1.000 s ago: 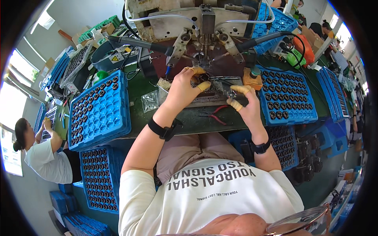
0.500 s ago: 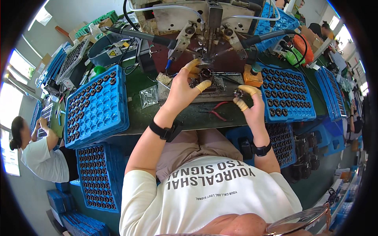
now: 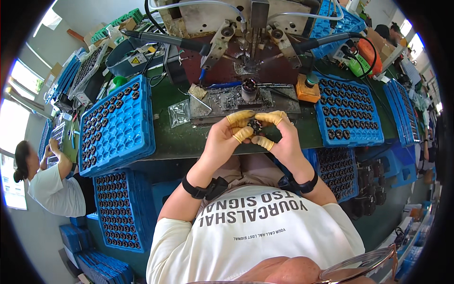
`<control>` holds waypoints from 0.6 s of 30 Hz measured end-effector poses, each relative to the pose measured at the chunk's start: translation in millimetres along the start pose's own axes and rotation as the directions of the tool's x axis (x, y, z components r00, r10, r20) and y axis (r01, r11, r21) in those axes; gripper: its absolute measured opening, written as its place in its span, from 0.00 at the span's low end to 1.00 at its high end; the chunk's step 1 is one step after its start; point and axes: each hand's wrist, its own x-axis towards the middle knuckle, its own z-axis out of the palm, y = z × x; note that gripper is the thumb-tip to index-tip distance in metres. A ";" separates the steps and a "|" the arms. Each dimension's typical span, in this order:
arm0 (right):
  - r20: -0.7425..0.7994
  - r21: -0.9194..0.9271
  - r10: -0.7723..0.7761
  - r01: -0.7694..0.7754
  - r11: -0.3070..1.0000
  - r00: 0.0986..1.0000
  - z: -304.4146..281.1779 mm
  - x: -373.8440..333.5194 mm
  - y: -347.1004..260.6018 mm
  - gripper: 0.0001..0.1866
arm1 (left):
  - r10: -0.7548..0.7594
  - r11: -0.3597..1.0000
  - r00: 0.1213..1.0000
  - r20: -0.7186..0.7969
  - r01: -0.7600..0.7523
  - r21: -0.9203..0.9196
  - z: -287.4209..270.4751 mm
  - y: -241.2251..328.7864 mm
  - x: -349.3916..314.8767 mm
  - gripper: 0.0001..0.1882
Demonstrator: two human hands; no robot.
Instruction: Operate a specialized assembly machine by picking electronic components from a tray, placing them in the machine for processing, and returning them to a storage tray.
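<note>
In front of my body, my left hand (image 3: 223,138) and my right hand (image 3: 283,140) meet, both closed on one small round black slotted part (image 3: 256,125). Yellowish covers wrap the thumbs and some fingertips of both hands. Just beyond them, a similar black part (image 3: 249,84) sits on a round metal holder (image 3: 249,94) beneath the machine head (image 3: 255,19). The holder stands on a grimy metal base (image 3: 201,116) strewn with dark debris. My fingers partly cover the held part. The red-handled pliers cannot be seen behind my hands.
A blue tray (image 3: 152,125) of black parts leans at the left; another blue tray (image 3: 352,141) lies at the right. An orange block (image 3: 308,92) and a small clear bag (image 3: 179,115) flank the base. Black soldering-iron-like handles (image 3: 165,39) reach toward the machine. A co-worker (image 3: 59,184) sits far left.
My left hand has drawn back from the holder, leaving a black part on it. My right hand has brought its part leftward, and both hands now hold that part together.
</note>
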 end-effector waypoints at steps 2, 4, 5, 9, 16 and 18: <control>0.038 0.182 0.070 -0.076 0.980 0.997 -2.5 1.0 -2.6 0.22 | 0.006 1.000 0.998 -0.059 -0.007 -0.013 -0.2 2.1 0.0 0.19; 0.036 0.246 0.130 -0.134 0.960 0.991 -1.9 -0.4 7.7 0.16 | 0.001 1.000 0.999 -0.054 -0.001 -0.004 -0.8 4.0 -2.2 0.18; 0.026 0.271 0.149 -0.151 0.951 0.988 -2.2 -0.4 11.4 0.14 | -0.003 1.000 0.998 -0.066 0.003 0.005 -0.7 2.7 -2.7 0.19; 0.023 0.313 0.235 -0.230 0.921 0.972 -3.8 -0.8 8.3 0.08 | 0.037 0.999 0.998 -0.055 -0.036 0.010 7.4 3.0 -7.3 0.23; 0.047 0.399 0.309 -0.301 0.866 0.950 -1.9 -3.2 10.6 0.08 | 0.027 0.992 0.995 -0.094 -0.015 0.124 11.6 8.3 -5.2 0.25; 0.020 0.262 0.250 -0.246 0.933 0.968 -4.4 -0.9 7.7 0.08 | 0.031 0.963 0.990 -0.134 0.006 0.268 10.7 8.2 -4.8 0.24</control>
